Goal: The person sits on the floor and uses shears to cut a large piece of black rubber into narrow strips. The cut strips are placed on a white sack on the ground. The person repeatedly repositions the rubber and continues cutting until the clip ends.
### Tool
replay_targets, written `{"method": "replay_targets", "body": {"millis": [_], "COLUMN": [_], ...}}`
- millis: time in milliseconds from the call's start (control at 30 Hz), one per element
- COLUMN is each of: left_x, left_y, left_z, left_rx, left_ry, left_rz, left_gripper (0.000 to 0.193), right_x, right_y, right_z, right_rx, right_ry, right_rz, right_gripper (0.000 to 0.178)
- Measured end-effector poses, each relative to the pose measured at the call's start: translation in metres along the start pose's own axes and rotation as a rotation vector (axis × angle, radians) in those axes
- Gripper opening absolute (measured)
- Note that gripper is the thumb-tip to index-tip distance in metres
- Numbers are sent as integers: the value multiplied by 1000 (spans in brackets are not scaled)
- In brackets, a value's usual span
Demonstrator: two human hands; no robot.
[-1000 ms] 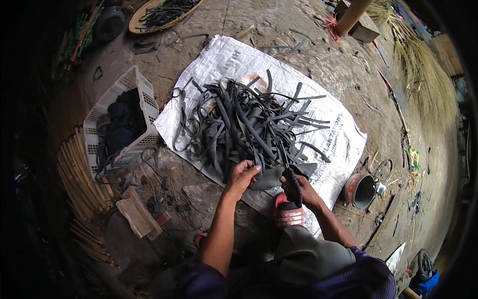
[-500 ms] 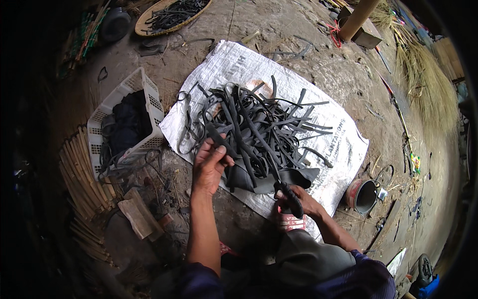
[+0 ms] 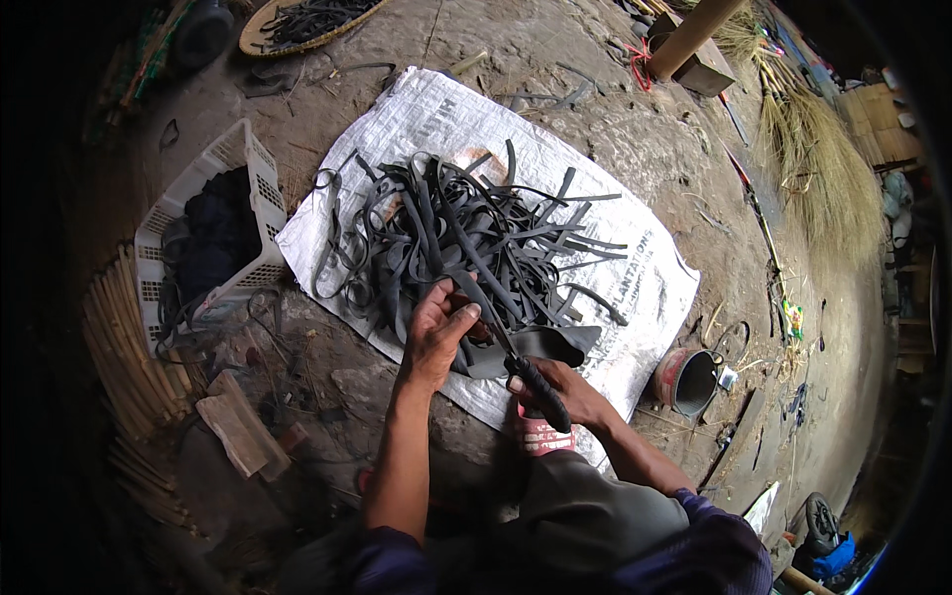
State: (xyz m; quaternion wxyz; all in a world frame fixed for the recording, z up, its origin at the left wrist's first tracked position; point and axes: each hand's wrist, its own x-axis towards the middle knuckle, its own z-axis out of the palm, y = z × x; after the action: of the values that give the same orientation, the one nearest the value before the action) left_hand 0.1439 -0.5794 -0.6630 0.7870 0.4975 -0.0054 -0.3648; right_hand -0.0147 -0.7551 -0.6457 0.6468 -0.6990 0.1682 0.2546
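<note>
Nearest: grey-trousered knee (image 3: pixel 595 501), with a red-and-white shoe (image 3: pixel 540 432) just beyond it. Near left, short wooden boards (image 3: pixel 236 426) on the ground. Right hand (image 3: pixel 567 390) fingers closed all the way round the black-wrapped handle of a knife (image 3: pixel 544 395); handle tilts, butt toward the knee, narrow blade pointing far and left. Left hand (image 3: pixel 432 337), just left of and farther than the right: fingers curled, thumb close to them, a dark rubber strip (image 3: pixel 480 297) between. Strip runs toward the blade; exact contact too small to tell. Just beyond the hands, a wide dark rubber sheet (image 3: pixel 545 346) lies at the near edge of a tangled pile of rubber strips (image 3: pixel 436 223). Pile sits mid-scene on a white woven sack (image 3: pixel 402 104). Right of the sack, a tipped bucket (image 3: pixel 671 377), mouth facing right. Left, bamboo sticks (image 3: pixel 129 352); just beyond, a white plastic crate (image 3: pixel 266 203) holding dark material. Far right, straw bundle (image 3: pixel 828 174). Farthest: wooden post (image 3: pixel 694 42) at right, round woven tray (image 3: pixel 252 38) with more dark strips at left.
</note>
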Motion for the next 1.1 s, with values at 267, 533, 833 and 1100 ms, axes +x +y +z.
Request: {"method": "replay_targets", "body": {"millis": [267,533,833,1100], "left_x": [-1,2,1,1], "left_y": [-8,-16,-12,-10], "left_z": [-2,-2,-1,-2], "left_rx": [95,136,107,80], "left_ry": [-30,-27,0,15], "left_rz": [80,80,100,49], "left_gripper": [33,31,38,48], "right_x": [10,11,12,9], "right_y": [5,14,12,5], "right_z": [-4,-1,-1,-2], "right_rx": [-175,-191,-189,-191], "right_ry": [37,86,106,113], "right_rz": [-57,-100,-117,-116], "right_gripper": [59,64,60,46]}}
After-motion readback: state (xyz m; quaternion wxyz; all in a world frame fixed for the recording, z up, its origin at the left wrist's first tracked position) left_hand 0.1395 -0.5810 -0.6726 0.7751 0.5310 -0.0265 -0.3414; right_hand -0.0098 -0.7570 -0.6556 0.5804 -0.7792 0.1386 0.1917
